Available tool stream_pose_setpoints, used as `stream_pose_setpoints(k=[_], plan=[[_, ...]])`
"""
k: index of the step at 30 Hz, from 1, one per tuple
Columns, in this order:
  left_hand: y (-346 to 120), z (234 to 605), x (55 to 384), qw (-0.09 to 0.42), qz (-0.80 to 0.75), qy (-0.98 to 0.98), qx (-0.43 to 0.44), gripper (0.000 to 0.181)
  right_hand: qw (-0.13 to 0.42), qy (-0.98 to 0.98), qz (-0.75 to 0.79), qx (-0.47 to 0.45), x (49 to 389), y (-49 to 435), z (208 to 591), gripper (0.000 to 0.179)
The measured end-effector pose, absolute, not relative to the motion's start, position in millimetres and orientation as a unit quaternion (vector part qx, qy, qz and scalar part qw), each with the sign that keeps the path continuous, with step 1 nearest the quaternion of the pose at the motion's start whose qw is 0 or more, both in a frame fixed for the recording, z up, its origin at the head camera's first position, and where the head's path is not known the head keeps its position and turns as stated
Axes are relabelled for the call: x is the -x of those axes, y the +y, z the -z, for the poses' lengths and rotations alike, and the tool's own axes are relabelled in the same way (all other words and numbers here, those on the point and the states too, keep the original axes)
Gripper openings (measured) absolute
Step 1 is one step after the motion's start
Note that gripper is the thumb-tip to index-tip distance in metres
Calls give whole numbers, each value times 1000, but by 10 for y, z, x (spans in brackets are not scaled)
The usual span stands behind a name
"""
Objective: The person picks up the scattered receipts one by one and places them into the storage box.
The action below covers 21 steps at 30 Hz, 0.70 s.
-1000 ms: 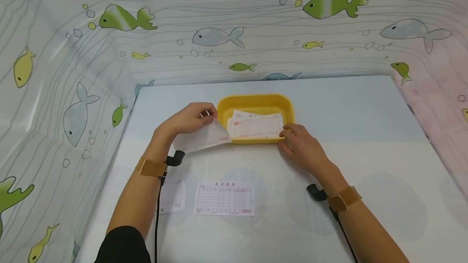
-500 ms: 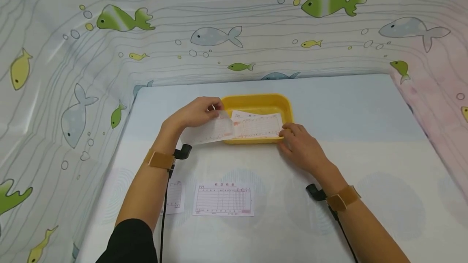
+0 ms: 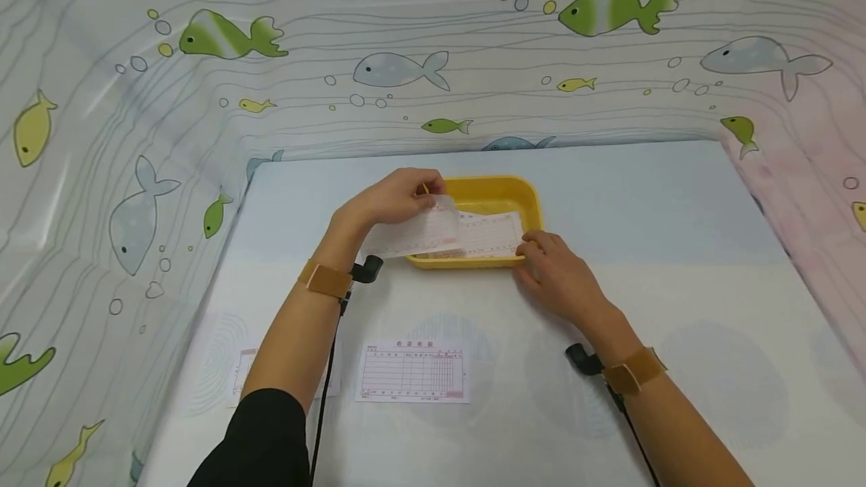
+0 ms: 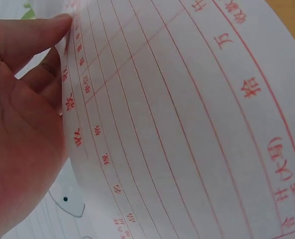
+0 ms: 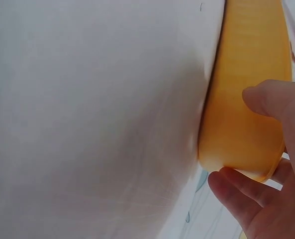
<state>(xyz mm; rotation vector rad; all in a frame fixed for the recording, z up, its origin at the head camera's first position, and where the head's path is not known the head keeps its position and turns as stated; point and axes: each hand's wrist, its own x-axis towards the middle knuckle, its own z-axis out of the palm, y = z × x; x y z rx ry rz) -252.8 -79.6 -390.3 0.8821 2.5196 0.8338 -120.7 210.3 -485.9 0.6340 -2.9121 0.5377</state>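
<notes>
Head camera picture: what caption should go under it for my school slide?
Left hand holds a printed slip over a yellow tray that the right hand steadies.

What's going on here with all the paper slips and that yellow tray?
A person is working at a table. Their left hand pinches a printed paper slip over the near left part of a yellow tray that already holds slips. Their right hand grips the tray's near right corner. Two more slips lie flat nearer the person, one in plain view, the other partly hidden by the left arm.
</notes>
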Motion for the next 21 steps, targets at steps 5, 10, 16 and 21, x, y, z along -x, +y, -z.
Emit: stream_pose_setpoints(k=[5,10,16,21], plan=[[-683,3944,2556,173,-305,880,-319,14,55,-963,-172,-201,1199,2114,4851,26],[-615,3979,2573,174,-306,877,-326,14,49,-963,-175,-200,1196,2105,4850,26],[-533,4033,2613,173,-304,875,-335,15,49,-964,-173,-197,1192,2089,4843,26],[-458,4090,2641,171,-305,873,-341,13,46,-965,-171,-196,1189,2095,4847,27]])
